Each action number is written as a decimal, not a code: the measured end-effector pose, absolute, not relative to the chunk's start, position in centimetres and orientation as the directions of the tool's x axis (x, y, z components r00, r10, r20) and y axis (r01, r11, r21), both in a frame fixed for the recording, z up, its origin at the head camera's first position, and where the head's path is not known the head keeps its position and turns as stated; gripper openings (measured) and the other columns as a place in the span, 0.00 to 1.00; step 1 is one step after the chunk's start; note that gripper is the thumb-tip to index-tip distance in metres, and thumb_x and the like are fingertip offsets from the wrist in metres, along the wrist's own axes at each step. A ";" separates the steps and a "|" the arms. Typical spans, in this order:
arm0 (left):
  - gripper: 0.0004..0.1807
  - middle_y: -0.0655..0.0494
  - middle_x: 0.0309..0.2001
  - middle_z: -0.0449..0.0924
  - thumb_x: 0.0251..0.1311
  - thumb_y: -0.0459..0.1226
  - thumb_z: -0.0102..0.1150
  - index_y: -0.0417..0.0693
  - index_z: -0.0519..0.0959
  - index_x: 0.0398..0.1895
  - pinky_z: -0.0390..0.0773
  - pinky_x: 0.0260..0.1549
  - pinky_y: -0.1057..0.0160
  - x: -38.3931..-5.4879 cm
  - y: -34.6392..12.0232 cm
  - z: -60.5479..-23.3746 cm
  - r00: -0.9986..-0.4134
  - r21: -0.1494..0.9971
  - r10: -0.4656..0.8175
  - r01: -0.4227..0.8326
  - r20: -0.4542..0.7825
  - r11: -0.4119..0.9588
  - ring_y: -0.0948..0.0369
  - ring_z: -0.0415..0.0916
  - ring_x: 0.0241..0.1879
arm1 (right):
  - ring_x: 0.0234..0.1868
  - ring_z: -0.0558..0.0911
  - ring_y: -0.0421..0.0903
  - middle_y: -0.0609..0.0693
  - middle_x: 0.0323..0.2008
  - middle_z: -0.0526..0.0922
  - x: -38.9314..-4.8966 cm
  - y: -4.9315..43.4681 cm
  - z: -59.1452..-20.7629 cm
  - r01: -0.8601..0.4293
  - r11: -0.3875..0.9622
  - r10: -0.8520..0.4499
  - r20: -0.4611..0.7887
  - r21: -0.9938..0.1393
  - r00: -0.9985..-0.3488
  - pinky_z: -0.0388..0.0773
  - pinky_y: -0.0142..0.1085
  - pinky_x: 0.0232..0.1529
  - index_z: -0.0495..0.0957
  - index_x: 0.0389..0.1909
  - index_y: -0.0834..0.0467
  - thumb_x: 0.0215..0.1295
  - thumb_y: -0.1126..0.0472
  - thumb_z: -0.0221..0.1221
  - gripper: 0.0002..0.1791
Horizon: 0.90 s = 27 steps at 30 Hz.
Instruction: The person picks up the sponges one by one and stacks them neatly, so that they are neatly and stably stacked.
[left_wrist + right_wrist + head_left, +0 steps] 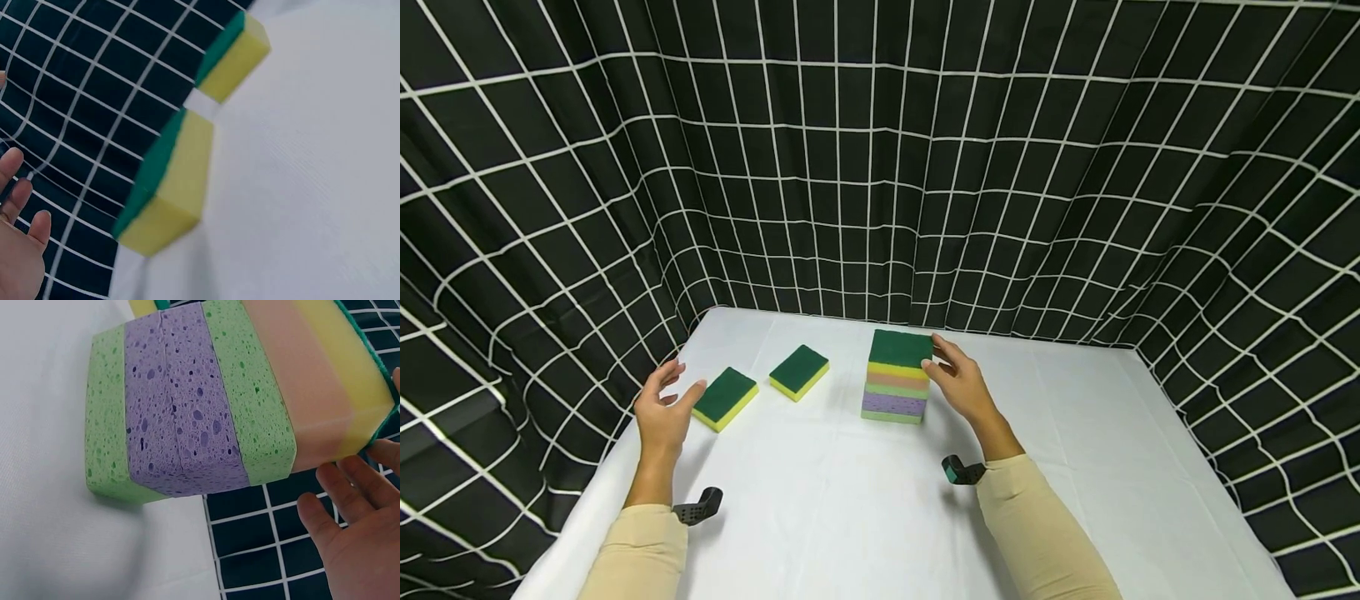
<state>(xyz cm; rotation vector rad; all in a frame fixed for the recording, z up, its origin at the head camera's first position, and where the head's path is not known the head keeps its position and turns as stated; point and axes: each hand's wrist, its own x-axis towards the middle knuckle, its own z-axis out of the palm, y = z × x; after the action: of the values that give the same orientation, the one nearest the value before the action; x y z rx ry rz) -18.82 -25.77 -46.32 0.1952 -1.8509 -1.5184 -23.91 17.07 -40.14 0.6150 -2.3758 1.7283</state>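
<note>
A stack of sponges [895, 392] stands on the white table. At its top is a yellow sponge [340, 359] with a green scouring face; below come a peach layer [306, 387], a light green one, two purple ones [181, 400] and another light green one. Beside the stack's upper right edge is my right hand [964, 385], its fingers loosely spread near the top layers; whether they touch is hard to tell. My left hand [664, 417] hovers, holding nothing, just left of a green-and-yellow sponge [726, 398]. A second such sponge [799, 372] lies between that one and the stack.
White cloth covers the table [820, 517]. Black curtains [850, 167] with a white grid rise behind it and along both sides. A dark wrist-camera mount [700, 506] sticks out from the left sleeve, another mount [961, 471] from the right.
</note>
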 end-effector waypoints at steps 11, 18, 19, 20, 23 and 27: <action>0.33 0.44 0.60 0.70 0.57 0.33 0.67 0.39 0.68 0.66 0.62 0.54 0.53 -18.5 -26.6 -49.7 -0.810 0.971 -0.548 0.102 0.207 0.216 0.52 0.61 0.59 | 0.65 0.66 0.61 0.66 0.66 0.64 -24.0 17.2 -40.4 -0.397 0.266 -0.250 0.335 -0.878 -0.908 0.64 0.53 0.61 0.60 0.69 0.70 0.70 0.64 0.56 0.30; 0.35 0.40 0.62 0.67 0.58 0.34 0.66 0.37 0.64 0.68 0.59 0.59 0.47 -18.4 -26.8 -50.8 -0.841 0.975 -0.519 0.040 0.152 0.220 0.45 0.60 0.62 | 0.64 0.66 0.61 0.66 0.65 0.64 -24.1 17.1 -40.3 -0.408 0.268 -0.257 0.343 -0.873 -0.903 0.64 0.52 0.60 0.59 0.69 0.71 0.70 0.65 0.56 0.30; 0.36 0.40 0.62 0.67 0.58 0.34 0.66 0.37 0.64 0.68 0.59 0.60 0.47 -18.4 -26.9 -50.9 -0.846 0.974 -0.514 0.029 0.144 0.224 0.45 0.60 0.63 | 0.64 0.66 0.62 0.66 0.65 0.64 -24.0 17.1 -40.3 -0.408 0.267 -0.258 0.343 -0.873 -0.903 0.65 0.52 0.60 0.59 0.69 0.71 0.70 0.65 0.56 0.30; 0.36 0.40 0.62 0.67 0.58 0.35 0.66 0.37 0.63 0.69 0.59 0.60 0.47 -18.3 -26.9 -51.0 -0.851 0.973 -0.509 0.012 0.130 0.229 0.45 0.59 0.63 | 0.64 0.66 0.62 0.66 0.65 0.64 -24.0 17.1 -40.3 -0.406 0.266 -0.258 0.342 -0.874 -0.904 0.65 0.52 0.60 0.59 0.69 0.71 0.70 0.65 0.56 0.30; 0.38 0.40 0.64 0.65 0.58 0.37 0.66 0.38 0.61 0.70 0.58 0.60 0.48 -18.3 -27.0 -51.2 -0.869 0.965 -0.484 -0.035 0.099 0.260 0.45 0.59 0.63 | 0.64 0.66 0.62 0.67 0.65 0.64 -24.0 17.1 -40.3 -0.405 0.256 -0.256 0.342 -0.878 -0.904 0.65 0.51 0.60 0.59 0.68 0.72 0.70 0.66 0.56 0.30; 0.40 0.38 0.65 0.64 0.58 0.39 0.67 0.38 0.59 0.71 0.59 0.60 0.47 -18.4 -27.2 -51.3 -0.890 0.940 -0.452 -0.101 0.062 0.327 0.44 0.58 0.64 | 0.64 0.66 0.63 0.67 0.65 0.64 -24.0 17.1 -40.2 -0.407 0.254 -0.256 0.345 -0.877 -0.903 0.64 0.53 0.61 0.59 0.68 0.72 0.69 0.66 0.56 0.30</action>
<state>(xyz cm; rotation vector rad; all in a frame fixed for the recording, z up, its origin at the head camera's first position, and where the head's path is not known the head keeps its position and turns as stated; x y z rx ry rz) -18.42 -27.15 -51.34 0.4954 -2.2842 -1.5832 -23.98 17.13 -40.22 0.6342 -2.3797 1.7300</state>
